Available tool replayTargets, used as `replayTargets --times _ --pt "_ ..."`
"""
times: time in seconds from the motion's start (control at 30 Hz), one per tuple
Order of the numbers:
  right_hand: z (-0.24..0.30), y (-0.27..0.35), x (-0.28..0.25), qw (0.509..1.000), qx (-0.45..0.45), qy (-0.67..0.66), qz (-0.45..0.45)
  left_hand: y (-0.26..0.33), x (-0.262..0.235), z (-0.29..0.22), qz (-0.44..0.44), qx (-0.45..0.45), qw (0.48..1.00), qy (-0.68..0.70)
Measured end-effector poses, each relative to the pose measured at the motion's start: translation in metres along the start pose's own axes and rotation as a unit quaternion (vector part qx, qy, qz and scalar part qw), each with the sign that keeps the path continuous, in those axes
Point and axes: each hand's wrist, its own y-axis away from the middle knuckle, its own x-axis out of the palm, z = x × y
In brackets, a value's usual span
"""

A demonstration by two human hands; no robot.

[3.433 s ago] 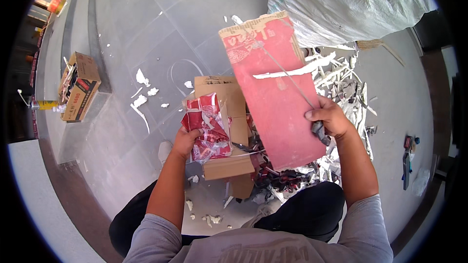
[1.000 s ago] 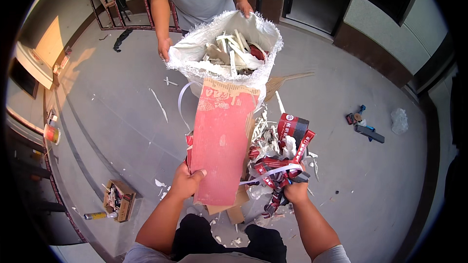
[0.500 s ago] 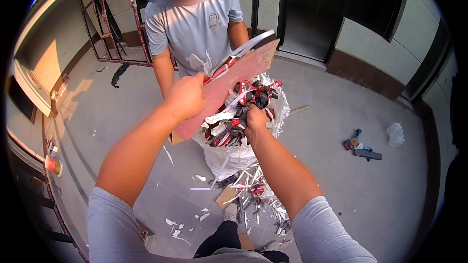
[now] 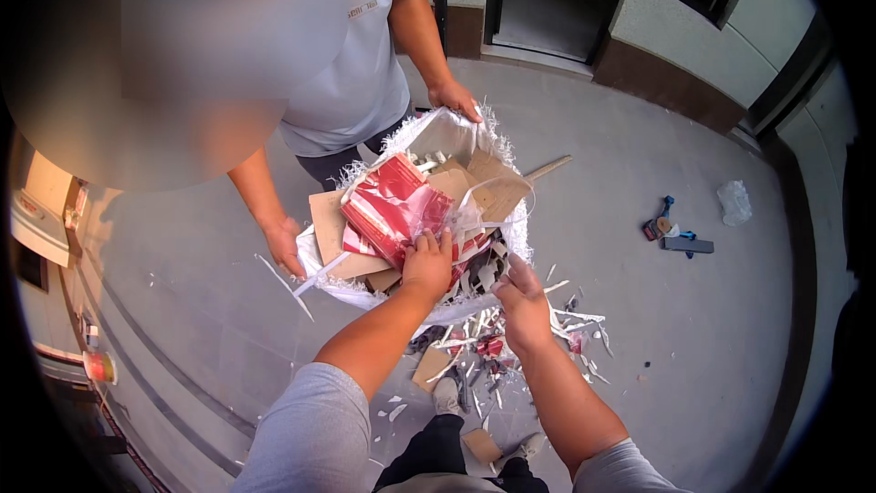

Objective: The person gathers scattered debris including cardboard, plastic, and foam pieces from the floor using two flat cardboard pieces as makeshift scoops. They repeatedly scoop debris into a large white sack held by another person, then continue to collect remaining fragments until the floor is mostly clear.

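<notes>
The left hand (image 4: 427, 265) lies on the crumpled red packaging (image 4: 392, 205), its fingers stretched and a little apart, touching it from above. This packaging is in the mouth of the white woven sack (image 4: 449, 132), on top, among brown cardboard pieces (image 4: 500, 187). The right hand (image 4: 525, 309) is just beside the near right rim, with its fingers extended and loosely apart. Across from it, a co-worker holds the sack with two hands, one at the far rim and one at the left side. Below, white strips and other scraps (image 4: 488, 347) lie on the grey floor (image 4: 620, 310), near the person's shoes (image 4: 445, 395).
</notes>
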Motion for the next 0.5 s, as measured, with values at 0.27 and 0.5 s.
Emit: replayTargets --times 0.27,0.5 --pt "-0.05 0.113 -0.172 0.991 0.11 0.015 -0.075 -0.003 0.105 0.006 0.154 0.02 0.986 0.057" --pt "-0.136 0.181 -0.329 0.94 0.18 0.12 -0.262 -0.045 0.224 0.169 0.228 -0.013 0.918 0.324"
